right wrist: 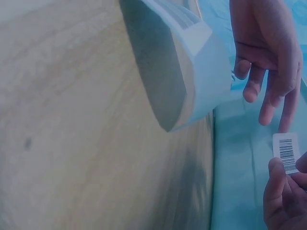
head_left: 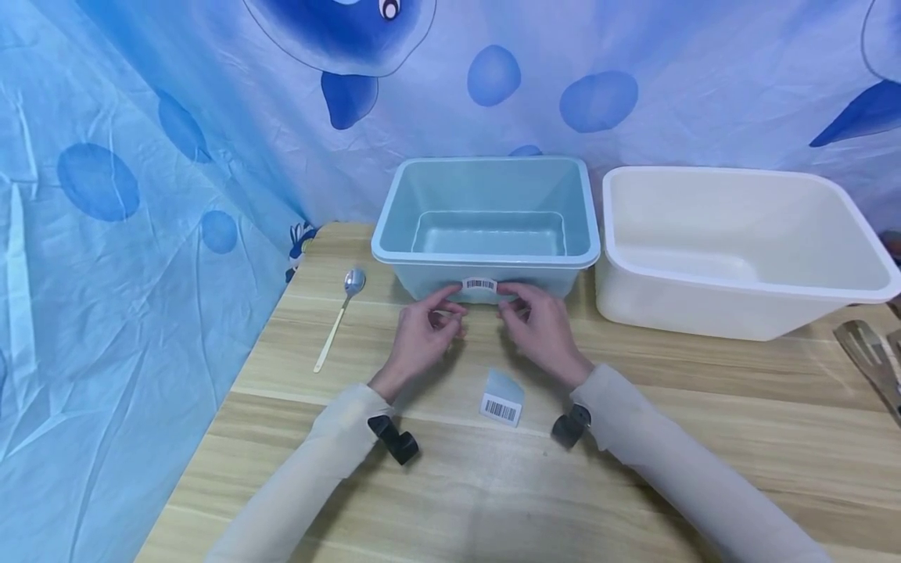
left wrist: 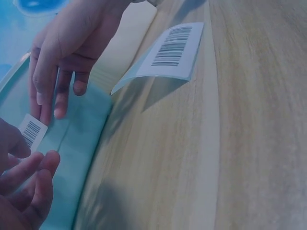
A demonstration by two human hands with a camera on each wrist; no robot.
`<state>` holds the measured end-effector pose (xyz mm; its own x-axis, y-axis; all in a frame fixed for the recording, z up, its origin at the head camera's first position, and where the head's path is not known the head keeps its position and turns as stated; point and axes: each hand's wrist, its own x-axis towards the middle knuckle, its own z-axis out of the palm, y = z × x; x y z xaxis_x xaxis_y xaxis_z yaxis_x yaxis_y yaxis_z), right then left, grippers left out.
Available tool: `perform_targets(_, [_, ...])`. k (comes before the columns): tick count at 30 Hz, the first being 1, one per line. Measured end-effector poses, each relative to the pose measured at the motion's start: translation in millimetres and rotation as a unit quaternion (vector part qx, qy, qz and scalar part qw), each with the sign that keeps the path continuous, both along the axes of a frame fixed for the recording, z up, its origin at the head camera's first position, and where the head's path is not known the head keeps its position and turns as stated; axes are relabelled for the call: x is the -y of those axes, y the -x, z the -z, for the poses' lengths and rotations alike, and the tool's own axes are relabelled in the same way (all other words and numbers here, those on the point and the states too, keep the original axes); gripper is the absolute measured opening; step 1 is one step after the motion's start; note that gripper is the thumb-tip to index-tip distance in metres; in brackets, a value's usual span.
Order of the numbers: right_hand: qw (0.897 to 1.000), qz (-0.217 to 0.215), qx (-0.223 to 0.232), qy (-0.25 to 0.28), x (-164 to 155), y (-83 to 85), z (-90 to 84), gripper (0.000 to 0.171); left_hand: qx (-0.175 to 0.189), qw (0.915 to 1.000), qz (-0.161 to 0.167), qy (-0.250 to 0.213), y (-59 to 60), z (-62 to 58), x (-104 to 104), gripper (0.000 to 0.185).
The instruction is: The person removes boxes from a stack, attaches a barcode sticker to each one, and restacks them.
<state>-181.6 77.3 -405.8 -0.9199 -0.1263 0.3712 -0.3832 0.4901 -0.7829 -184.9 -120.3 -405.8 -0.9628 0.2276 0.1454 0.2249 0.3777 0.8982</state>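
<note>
With loosely extended fingers, your left hand [head_left: 425,322] and right hand [head_left: 540,322] touch opposite ends of the label [head_left: 480,285] at the front of the tub [head_left: 486,259]. A curled sheet [head_left: 503,388] lies before the tub, a spoon [head_left: 336,324] left of it, a bin [head_left: 690,303] right.

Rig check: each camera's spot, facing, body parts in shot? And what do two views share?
Head: on the head, facing forward and down at the blue bin; left hand, right hand and sleeves show.
Left wrist: on that wrist, facing the bin's front and table; right hand up top, left hand lower left.
Right wrist: on that wrist, facing the same; left hand up top, right hand lower right.
Shared: both wrist views catch the barcode label and the sheet on the table.
</note>
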Motion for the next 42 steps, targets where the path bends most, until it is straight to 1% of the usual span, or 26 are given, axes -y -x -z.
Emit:
perform_targets(4, [1.000,0.002,0.009,0.004,-0.9,-0.5,0.8,0.026,-0.014,0.9999,-0.004,0.007,-0.8,0.4,0.2,0.045])
perform_targets(7, [1.000,0.003,0.007,0.010,-2.1,-1.1,0.9,0.025,-0.025,0.9997,-0.003,0.006,-0.9,0.6,0.2,0.039])
perform_targets(9, [1.000,-0.004,0.003,0.018,-2.9,-0.3,1.1,0.023,-0.031,0.9995,0.003,0.005,-0.4,0.5,0.4,0.037])
perform_targets(11, [0.999,-0.030,0.009,0.035,-3.3,1.0,1.3,0.023,-0.035,0.9993,0.013,0.004,0.9,0.6,0.5,0.037])
perform_targets(13, [0.996,-0.067,0.026,0.056,-3.5,3.4,2.0,0.024,-0.041,0.9988,0.028,0.001,3.2,0.4,0.1,0.038])
perform_targets(15, [0.990,-0.101,0.053,0.077,-3.1,5.8,2.3,0.028,-0.049,0.9979,0.042,-0.004,6.3,0.0,-1.2,0.039])
perform_targets(17, [0.985,-0.123,0.077,0.096,-2.6,8.0,3.4,0.031,-0.053,0.9972,0.052,-0.012,10.5,1.5,-2.8,0.038])
perform_targets(20, [0.980,-0.129,0.106,0.108,-1.4,11.1,7.1,0.033,-0.045,0.9974,0.052,-0.024,16.2,6.3,-4.2,0.035])
perform_targets(23, [0.977,-0.129,0.133,0.109,-1.0,12.9,11.8,0.034,-0.024,0.9982,0.045,-0.032,19.6,12.7,-3.8,0.033])
perform_targets(26, [0.975,-0.129,0.155,0.098,-1.8,14.2,14.2,0.034,-0.015,0.9986,0.046,-0.022,20.6,15.2,-3.1,0.035])
perform_targets(29, [0.976,-0.132,0.152,0.089,-2.9,15.7,13.2,0.034,-0.016,0.9982,0.054,-0.020,21.3,13.0,-3.1,0.037])
perform_targets(34, [0.976,-0.145,0.135,0.093,-4.3,17.2,8.5,0.034,-0.024,0.9978,0.058,-0.022,22.1,5.7,-5.2,0.035])
perform_targets(37, [0.976,-0.144,0.141,0.086,-4.9,16.4,9.1,0.035,-0.021,0.9978,0.060,-0.021,21.7,5.2,-6.4,0.037])
perform_targets(40, [0.977,-0.140,0.141,0.073,-4.5,14.3,10.9,0.037,-0.012,0.9974,0.064,-0.031,18.1,4.8,-7.5,0.043])
perform_targets(42, [0.979,-0.134,0.140,0.064,-4.4,11.3,9.5,0.038,-0.016,0.9969,0.070,-0.033,13.5,3.6,-8.7,0.048])
